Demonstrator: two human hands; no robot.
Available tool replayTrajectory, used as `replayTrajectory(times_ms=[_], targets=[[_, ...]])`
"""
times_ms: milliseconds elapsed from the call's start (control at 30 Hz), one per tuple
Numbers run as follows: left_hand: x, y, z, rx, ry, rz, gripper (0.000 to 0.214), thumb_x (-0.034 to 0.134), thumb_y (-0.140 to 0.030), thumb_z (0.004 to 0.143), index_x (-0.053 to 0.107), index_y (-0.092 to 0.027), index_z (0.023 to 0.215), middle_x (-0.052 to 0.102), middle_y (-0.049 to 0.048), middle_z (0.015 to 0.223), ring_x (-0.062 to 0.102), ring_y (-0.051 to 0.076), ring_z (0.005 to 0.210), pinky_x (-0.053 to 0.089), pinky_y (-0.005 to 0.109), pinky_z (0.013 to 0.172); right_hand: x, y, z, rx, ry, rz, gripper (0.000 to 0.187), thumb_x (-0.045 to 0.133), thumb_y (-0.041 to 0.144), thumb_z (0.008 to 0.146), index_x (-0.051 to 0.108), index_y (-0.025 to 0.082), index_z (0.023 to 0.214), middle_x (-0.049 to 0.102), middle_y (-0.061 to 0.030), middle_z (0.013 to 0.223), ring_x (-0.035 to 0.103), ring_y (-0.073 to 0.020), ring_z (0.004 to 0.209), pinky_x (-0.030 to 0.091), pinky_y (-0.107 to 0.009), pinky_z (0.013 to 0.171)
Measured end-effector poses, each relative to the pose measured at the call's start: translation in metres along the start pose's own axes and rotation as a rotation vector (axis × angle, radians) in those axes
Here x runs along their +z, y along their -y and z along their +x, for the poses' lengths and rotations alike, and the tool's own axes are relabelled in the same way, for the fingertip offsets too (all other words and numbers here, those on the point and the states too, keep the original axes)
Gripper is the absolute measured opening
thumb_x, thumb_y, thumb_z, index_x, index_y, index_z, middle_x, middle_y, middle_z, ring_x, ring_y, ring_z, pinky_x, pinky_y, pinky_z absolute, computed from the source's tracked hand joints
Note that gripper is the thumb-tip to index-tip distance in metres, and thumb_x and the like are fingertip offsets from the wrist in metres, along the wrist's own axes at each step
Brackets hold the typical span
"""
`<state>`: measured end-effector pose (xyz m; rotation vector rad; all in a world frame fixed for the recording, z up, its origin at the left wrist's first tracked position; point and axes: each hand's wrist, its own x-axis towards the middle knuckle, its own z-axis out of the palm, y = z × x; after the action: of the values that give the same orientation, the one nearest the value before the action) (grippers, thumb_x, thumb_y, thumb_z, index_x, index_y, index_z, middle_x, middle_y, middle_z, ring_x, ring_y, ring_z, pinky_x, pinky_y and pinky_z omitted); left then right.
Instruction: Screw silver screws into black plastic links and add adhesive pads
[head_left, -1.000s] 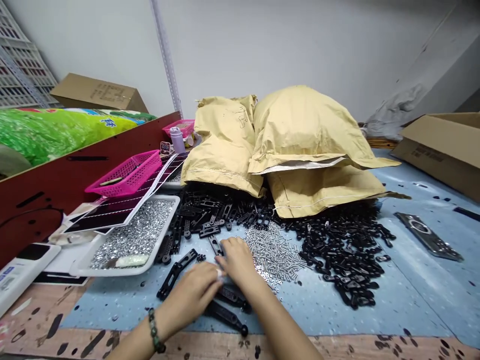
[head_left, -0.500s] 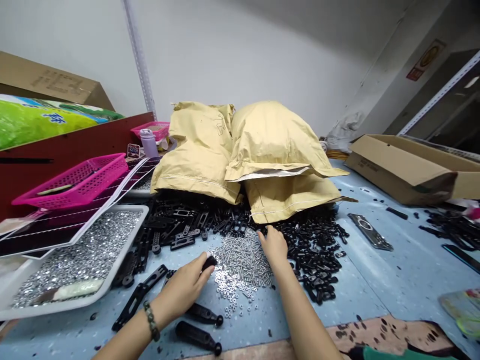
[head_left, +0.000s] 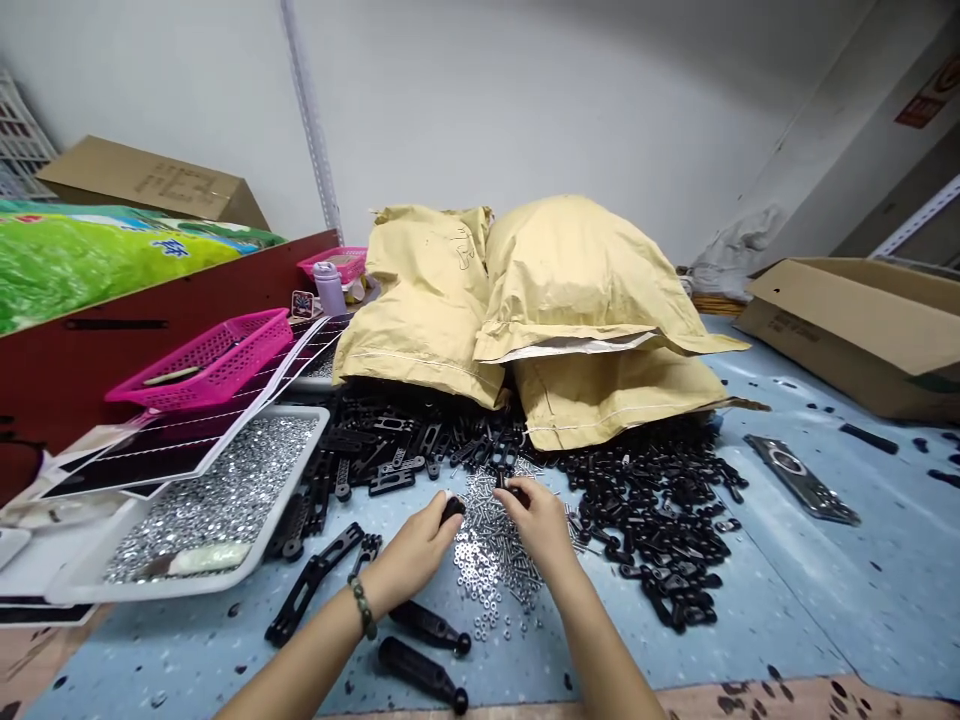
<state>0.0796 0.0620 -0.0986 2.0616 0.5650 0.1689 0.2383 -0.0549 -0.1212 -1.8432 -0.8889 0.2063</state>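
Observation:
My left hand (head_left: 415, 551), with a bead bracelet on the wrist, is closed round a black plastic part (head_left: 452, 508) whose end shows above the fingers. My right hand (head_left: 538, 523) pinches a small black piece (head_left: 511, 491) just right of it. Both hands hover over a pile of small silver screws and washers (head_left: 491, 545) on the blue mat. A big heap of small black parts (head_left: 660, 510) lies to the right. Longer black arms (head_left: 311, 582) and two black handles (head_left: 424, 628) lie by my left forearm.
A white tray of silver hardware (head_left: 225, 495) sits at left under black sheets and a pink basket (head_left: 206, 360). Tan paper sacks (head_left: 555, 320) are stacked behind the piles. A cardboard box (head_left: 862, 330) stands at right, with a flat metal plate (head_left: 799, 478) in front of it.
My right hand has come back from the black heap with a small piece and now meets my left hand over the screws. The camera has swung slightly left.

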Motion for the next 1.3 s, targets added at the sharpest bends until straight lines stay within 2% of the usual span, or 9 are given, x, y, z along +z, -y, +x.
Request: replayTrajectory(times_ms=[133,233,367,567,800,900,1033,1167,1300], targets=[[0.000,-0.004,-0.002,0.021,0.009,-0.035,0.021,0.038,-0.037,0.092,0.048,-0.021,0.102,0.060,0.0006,0.079,0.057,0.022,0.079,0.040,0.030,0.067,-0.001,0.008,-0.006,-0.001,0.124,0.130,0.028,0.054,0.042,0.084,0.066,0.018,0.094,0.067,-0.0045,0.075,0.062,-0.0189,0.061,0.049,-0.030,0.059],[0.000,-0.010,-0.005,0.100,0.020,-0.024,0.022,0.044,-0.040,0.091,0.050,-0.022,0.102,0.062,0.0021,0.090,0.057,0.021,0.084,0.041,0.030,0.071,-0.001,0.021,-0.015,-0.043,0.241,0.184,0.016,0.059,0.033,0.082,0.064,0.020,0.088,0.064,-0.0003,0.071,0.060,-0.0160,0.063,0.046,-0.025,0.057],[-0.006,-0.013,-0.008,0.205,-0.003,0.213,0.022,0.045,-0.043,0.091,0.051,-0.022,0.093,0.061,0.0019,0.082,0.056,0.020,0.073,0.038,0.029,0.064,-0.008,0.038,-0.026,-0.084,0.306,0.179,0.005,0.061,0.024,0.081,0.064,0.022,0.084,0.063,0.0011,0.075,0.057,-0.0146,0.069,0.043,-0.024,0.062],[-0.022,-0.015,-0.017,0.292,0.122,0.357,0.024,0.052,-0.045,0.089,0.051,-0.021,0.083,0.060,-0.0004,0.077,0.054,0.018,0.066,0.032,0.026,0.058,-0.016,0.045,-0.042,-0.190,0.362,0.106,0.001,0.060,0.022,0.084,0.058,0.021,0.084,0.059,0.0020,0.076,0.053,-0.0130,0.069,0.039,-0.024,0.064],[-0.024,-0.011,-0.034,0.313,0.181,0.427,0.029,0.045,-0.041,0.094,0.052,-0.020,0.075,0.057,-0.0015,0.068,0.052,0.016,0.061,0.027,0.025,0.055,-0.005,0.037,-0.061,-0.134,0.381,0.173,0.004,0.057,0.023,0.087,0.055,0.021,0.090,0.056,0.0020,0.077,0.052,-0.0134,0.068,0.041,-0.024,0.064],[-0.031,-0.003,-0.036,0.209,0.112,0.370,0.030,0.043,-0.042,0.094,0.052,-0.020,0.075,0.057,-0.0019,0.067,0.053,0.016,0.062,0.029,0.026,0.056,0.000,0.028,-0.067,-0.173,0.393,-0.023,0.011,0.054,0.020,0.090,0.054,0.022,0.101,0.058,-0.0021,0.093,0.056,-0.0162,0.082,0.044,-0.028,0.073],[-0.038,0.011,-0.035,0.084,0.006,0.266,0.023,0.042,-0.041,0.093,0.051,-0.021,0.087,0.060,-0.0003,0.077,0.057,0.020,0.072,0.038,0.028,0.065,0.025,0.013,-0.075,-0.279,0.337,-0.396,0.010,0.062,0.012,0.083,0.058,0.021,0.080,0.058,-0.0032,0.090,0.053,-0.0220,0.088,0.043,-0.034,0.076],[-0.035,0.020,-0.031,0.148,0.050,0.235,0.017,0.039,-0.032,0.094,0.052,-0.021,0.099,0.061,0.0024,0.093,0.058,0.020,0.085,0.043,0.031,0.076,0.038,0.007,-0.080,-0.282,0.312,-0.433,0.015,0.070,0.017,0.078,0.055,0.020,0.076,0.058,-0.0034,0.087,0.052,-0.0245,0.086,0.043,-0.039,0.077],[-0.021,0.026,-0.026,0.252,0.142,0.277,0.012,0.050,-0.026,0.090,0.060,-0.022,0.096,0.060,0.0022,0.098,0.055,0.020,0.095,0.042,0.030,0.085,0.018,0.003,-0.086,-0.280,0.200,-0.351,0.017,0.064,0.016,0.082,0.054,0.020,0.096,0.058,-0.0071,0.098,0.053,-0.0250,0.093,0.046,-0.039,0.079]])
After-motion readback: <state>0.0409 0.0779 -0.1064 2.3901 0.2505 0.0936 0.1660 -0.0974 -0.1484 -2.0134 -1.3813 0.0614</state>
